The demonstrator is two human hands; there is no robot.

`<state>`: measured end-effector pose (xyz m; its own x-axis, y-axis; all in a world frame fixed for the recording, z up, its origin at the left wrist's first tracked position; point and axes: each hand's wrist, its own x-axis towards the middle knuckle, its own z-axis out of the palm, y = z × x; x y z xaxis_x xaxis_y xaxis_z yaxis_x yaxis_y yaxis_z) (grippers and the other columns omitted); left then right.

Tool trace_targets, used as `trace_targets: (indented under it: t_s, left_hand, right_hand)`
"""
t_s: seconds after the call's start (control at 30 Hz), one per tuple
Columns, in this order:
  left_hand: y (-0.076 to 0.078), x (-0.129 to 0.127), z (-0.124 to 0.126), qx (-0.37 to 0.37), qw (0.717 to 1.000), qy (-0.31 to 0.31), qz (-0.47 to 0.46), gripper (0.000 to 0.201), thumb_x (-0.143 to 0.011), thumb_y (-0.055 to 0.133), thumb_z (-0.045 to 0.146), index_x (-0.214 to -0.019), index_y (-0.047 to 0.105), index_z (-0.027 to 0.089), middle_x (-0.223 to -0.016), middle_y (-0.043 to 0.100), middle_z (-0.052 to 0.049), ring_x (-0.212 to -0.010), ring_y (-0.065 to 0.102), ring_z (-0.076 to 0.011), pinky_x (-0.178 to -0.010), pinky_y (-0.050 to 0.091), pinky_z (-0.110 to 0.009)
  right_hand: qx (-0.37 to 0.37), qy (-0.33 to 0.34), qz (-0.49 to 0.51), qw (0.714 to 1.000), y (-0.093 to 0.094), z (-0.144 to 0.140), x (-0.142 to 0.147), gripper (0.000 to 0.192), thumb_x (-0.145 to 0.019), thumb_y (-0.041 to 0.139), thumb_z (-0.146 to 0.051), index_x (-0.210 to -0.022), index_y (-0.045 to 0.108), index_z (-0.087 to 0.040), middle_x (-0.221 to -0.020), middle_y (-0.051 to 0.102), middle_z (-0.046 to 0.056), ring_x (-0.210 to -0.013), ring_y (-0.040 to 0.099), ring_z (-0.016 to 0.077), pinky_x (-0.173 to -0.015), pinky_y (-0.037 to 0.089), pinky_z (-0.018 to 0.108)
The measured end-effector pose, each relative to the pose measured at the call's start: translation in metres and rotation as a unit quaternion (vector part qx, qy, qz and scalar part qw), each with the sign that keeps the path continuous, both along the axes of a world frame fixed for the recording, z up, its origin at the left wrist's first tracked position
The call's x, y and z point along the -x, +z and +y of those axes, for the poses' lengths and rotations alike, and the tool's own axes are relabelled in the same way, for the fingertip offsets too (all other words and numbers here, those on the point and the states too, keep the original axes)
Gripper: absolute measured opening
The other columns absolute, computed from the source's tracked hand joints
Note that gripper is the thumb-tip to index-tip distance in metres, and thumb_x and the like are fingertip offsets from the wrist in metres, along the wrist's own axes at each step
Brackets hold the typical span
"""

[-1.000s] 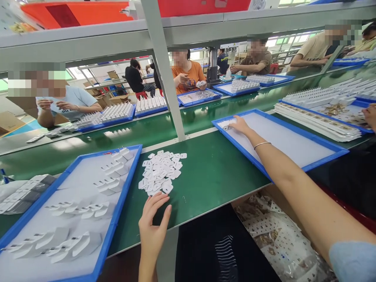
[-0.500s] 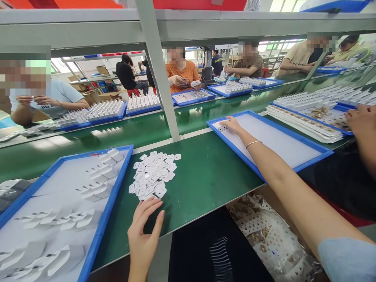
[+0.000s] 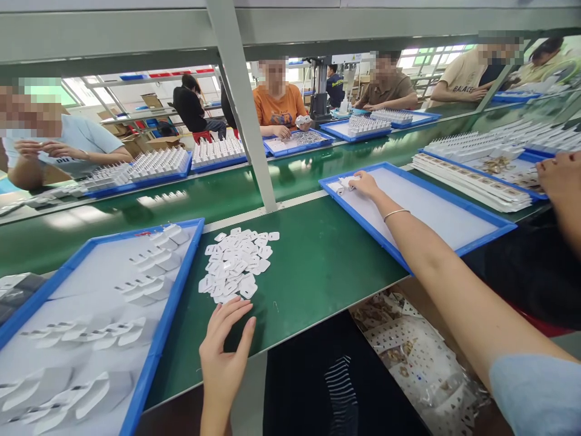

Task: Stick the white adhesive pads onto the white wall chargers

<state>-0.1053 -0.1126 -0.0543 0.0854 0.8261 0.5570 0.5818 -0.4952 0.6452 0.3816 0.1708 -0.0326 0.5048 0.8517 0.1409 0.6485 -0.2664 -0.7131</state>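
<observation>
My left hand (image 3: 224, 345) rests flat on the green bench, fingers apart, its fingertips just below a pile of small white plastic pieces (image 3: 236, 263). My right hand (image 3: 364, 183) reaches far forward into the top left corner of a blue-rimmed white tray (image 3: 454, 227). Its fingers touch a small white part (image 3: 344, 183) lying there; whether they grip it is unclear. A thin bracelet circles that wrist.
A blue tray (image 3: 154, 357) with rows of white plug housings lies at the left. A grey post (image 3: 245, 115) stands behind the pile. A bag of small parts (image 3: 417, 357) sits below the bench edge. Another person's hand (image 3: 560, 175) is at the right. Co-workers sit across the belt.
The view has shifted slightly. My right hand has stayed at the tray's corner and the white part now shows by its fingers. My left hand has barely moved.
</observation>
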Motion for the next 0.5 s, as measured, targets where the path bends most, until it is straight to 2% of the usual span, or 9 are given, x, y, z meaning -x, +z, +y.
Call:
trace_targets:
  t_s: [0.17, 0.37, 0.5]
  left_hand:
    - [0.004, -0.006, 0.005, 0.005, 1.000, -0.012, 0.016, 0.018, -0.088, 0.069, 0.022, -0.105, 0.072, 0.028, -0.111, 0.073, -0.001, -0.109, 0.069, -0.0212, -0.117, 0.042, -0.050]
    - [0.006, -0.010, 0.005, -0.016, 1.000, 0.000, -0.010, 0.016, -0.087, 0.070, 0.021, -0.102, 0.073, 0.025, -0.105, 0.074, -0.001, -0.105, 0.070, -0.0200, -0.115, 0.044, -0.047]
    - [0.008, -0.012, 0.004, -0.011, 1.000, 0.000, -0.003, 0.016, -0.086, 0.071, 0.021, -0.102, 0.073, 0.024, -0.105, 0.074, -0.002, -0.106, 0.070, -0.0210, -0.115, 0.044, -0.048]
  right_hand:
    - [0.013, 0.000, -0.032, 0.999, -0.004, 0.001, 0.005, 0.041, -0.097, 0.063, -0.036, -0.133, 0.058, -0.017, -0.136, 0.058, 0.012, -0.118, 0.061, 0.0269, -0.098, 0.052, 0.050]
    - [0.007, 0.005, -0.076, 0.997, -0.012, -0.002, 0.014, 0.068, -0.080, 0.072, -0.029, -0.142, 0.048, -0.017, -0.145, 0.051, 0.021, -0.135, 0.046, 0.0391, -0.112, 0.034, 0.058]
    - [-0.009, 0.000, -0.081, 0.997, -0.014, -0.006, 0.020, 0.066, -0.080, 0.066, -0.029, -0.141, 0.046, -0.017, -0.145, 0.050, 0.022, -0.135, 0.045, 0.0409, -0.110, 0.031, 0.065]
